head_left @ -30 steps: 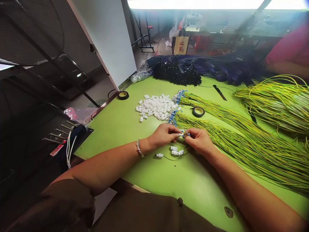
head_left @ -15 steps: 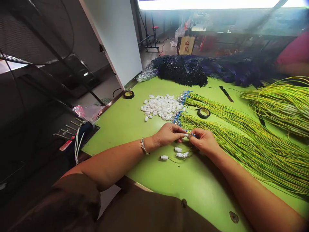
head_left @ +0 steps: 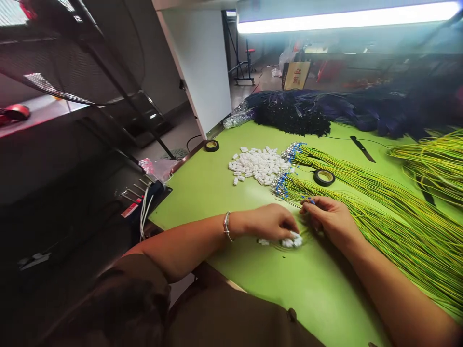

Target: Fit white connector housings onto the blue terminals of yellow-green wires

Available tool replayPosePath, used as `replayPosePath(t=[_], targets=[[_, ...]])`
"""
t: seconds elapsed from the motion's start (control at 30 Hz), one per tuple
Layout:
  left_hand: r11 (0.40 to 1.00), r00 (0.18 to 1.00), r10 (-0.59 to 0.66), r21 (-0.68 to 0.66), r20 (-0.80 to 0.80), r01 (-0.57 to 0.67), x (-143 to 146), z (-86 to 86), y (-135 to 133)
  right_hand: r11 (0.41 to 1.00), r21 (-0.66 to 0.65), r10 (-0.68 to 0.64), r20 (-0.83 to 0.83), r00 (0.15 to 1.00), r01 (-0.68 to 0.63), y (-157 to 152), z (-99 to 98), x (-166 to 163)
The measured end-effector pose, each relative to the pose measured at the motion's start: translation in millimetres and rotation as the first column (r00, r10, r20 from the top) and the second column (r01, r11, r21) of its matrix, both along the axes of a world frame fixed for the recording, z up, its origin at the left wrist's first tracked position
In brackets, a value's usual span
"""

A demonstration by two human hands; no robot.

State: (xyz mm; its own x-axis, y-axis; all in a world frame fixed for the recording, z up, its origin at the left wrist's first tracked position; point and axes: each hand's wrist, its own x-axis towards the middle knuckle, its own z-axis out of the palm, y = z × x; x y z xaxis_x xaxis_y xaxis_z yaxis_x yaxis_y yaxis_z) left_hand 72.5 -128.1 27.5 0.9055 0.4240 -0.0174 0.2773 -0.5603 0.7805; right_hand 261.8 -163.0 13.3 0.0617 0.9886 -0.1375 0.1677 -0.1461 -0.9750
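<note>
Tape roll [head_left: 323, 177], knife [head_left: 362, 149], perhaps a fan [head_left: 72, 62] at left.

Wire-assembly workshop: green workbench [head_left: 224, 193] strewn with long bundles of yellow-green wires [head_left: 379, 202], a pile of white connectors [head_left: 258, 164] and tape rolls [head_left: 323, 177], lit by a fluorescent tube [head_left: 343, 19].

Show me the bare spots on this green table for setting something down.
Two bare patches of table: one bordered by the edge tape roll, white plugs and left hand; another at the near edge between both arms. Crowded: yellow wires right of the right hand, dark bundles at the back.
</note>
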Motion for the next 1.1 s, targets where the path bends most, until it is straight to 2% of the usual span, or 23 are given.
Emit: replayPosePath(t=[0.07,0.1,0.17,0.2,0.27,0.3,0.33,0.4,0.5,0.6,0.67,0.73,0.83,0.87,0.93,1.0,1.1], targets=[[0.99,0.994,-0.094,0.099,-0.061,0.099,-2.8,10.4,-4.1,1.0,-0.009,-0.007,-0.047,0.999,0.007,0.8,-3.3,1.1],[0.985,0.994,-0.052,0.156,-0.095,0.066,-5.9,16.6,-3.0,1.0,-0.015,-0.006,-0.07,0.998,0.005,0.8,-4.4,1.2],[0.947,0.962,0.201,0.287,-0.183,-0.144,-17.8,29.8,6.7,1.0,-0.016,0.004,-0.097,0.995,-0.005,-0.2,-4.9,0.5],[0.876,0.89,0.397,0.383,-0.224,-0.294,-26.3,36.0,14.9,1.0,-0.014,0.012,-0.097,0.995,-0.014,-1.0,-4.4,-0.2],[0.689,0.679,0.681,0.553,-0.274,-0.468,-46.3,44.7,35.1,1.0,-0.012,0.022,-0.065,0.998,-0.023,-2.6,-2.4,-2.1],[0.617,0.586,0.759,0.602,-0.284,-0.507,-56.2,46.5,45.4,1.0,-0.01,0.015,-0.04,0.999,-0.016,-3.2,-1.4,-3.4],[0.585,0.529,0.791,0.63,-0.306,-0.51,-65.0,46.6,54.9,1.0,-0.006,0.003,-0.014,1.0,-0.004,-3.7,-0.4,-4.8],[0.635,0.5,0.761,0.63,-0.413,-0.446,-77.6,42.8,69.3,0.999,0.012,-0.03,0.032,0.999,0.03,-4.2,0.7,-7.8],[0.715,0.539,0.684,0.6,-0.492,-0.359,-84.4,35.6,79.2,0.998,0.049,-0.05,0.1,0.994,0.045,-4.2,0.4,-11.7],[0.714,0.567,0.677,0.605,-0.47,-0.352,-84.5,36.8,80.0,0.996,0.085,-0.03,0.151,0.988,0.018,-3.7,-0.7,-13.2],[0.688,0.615,0.694,0.597,-0.374,-0.413,-82.1,40.7,76.7,0.996,0.095,-0.019,0.165,0.986,0.003,-3.5,-0.9,-13.2],[0.719,0.721,0.651,0.498,-0.237,-0.485,-75.1,41.9,69.2,0.995,0.1,-0.015,0.155,0.988,-0.001,-3.6,-0.6,-13.1],[0.868,0.885,0.463,0.228,-0.053,-0.441,-54.1,31.9,53.0,0.995,0.104,-0.008,0.113,0.994,-0.004,-4.0,0.2,-13.5],[0.9,0.91,0.414,0.159,-0.018,-0.406,-45.4,25.7,48.1,0.995,0.105,-0.008,0.101,0.995,-0.003,-4.2,0.4,-13.8],[0.918,0.923,0.384,0.102,0.024,-0.384,-29.1,12.5,41.5,0.994,0.109,-0.007,0.092,0.996,-0.003,-4.5,0.6,-14.4],[0.903,0.916,0.399,0.159,0.037,-0.4,-17.8,1.9,39.6,0.991,0.134,-0.008,0.104,0.995,-0.006,-4.5,0.6,-15.0],[0.854,0.922,0.384,0.364,0.04,-0.372,-13.8,-3.9,41.6,0.984,0.178,-0.03,0.161,0.986,0.001,-3.8,-0.5,-15.4]])
